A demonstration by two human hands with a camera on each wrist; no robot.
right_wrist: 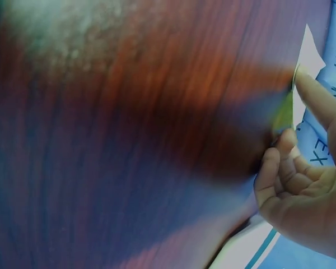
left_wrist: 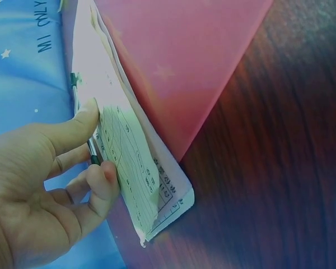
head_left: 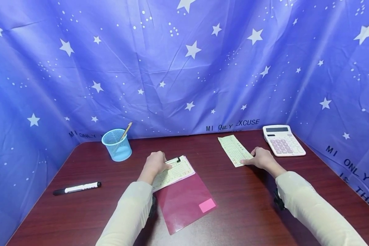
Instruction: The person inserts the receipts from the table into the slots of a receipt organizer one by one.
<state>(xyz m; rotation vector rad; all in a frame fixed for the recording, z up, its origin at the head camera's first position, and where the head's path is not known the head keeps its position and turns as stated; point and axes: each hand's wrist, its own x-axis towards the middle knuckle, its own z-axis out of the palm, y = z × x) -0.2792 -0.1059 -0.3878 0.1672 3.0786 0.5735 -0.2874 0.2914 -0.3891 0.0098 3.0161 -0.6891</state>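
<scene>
My left hand grips the clip end of a stack of printed slips, thumb on top, other fingers curled at the edge. A metal clip with black ends runs along that edge. Beneath the stack lies a translucent dark-pink folder sheet with a pink label. In the left wrist view, the stacked slips stand slightly apart at their corner. Further right, my right hand pinches the near right edge of a single pale green printed slip; the right wrist view shows this slip edge-on.
A white calculator with pink keys is at the back right, close to my right hand. At the back left stands a blue mesh pen cup with a pencil. A marker lies at left. Starry blue cloth hangs around the table.
</scene>
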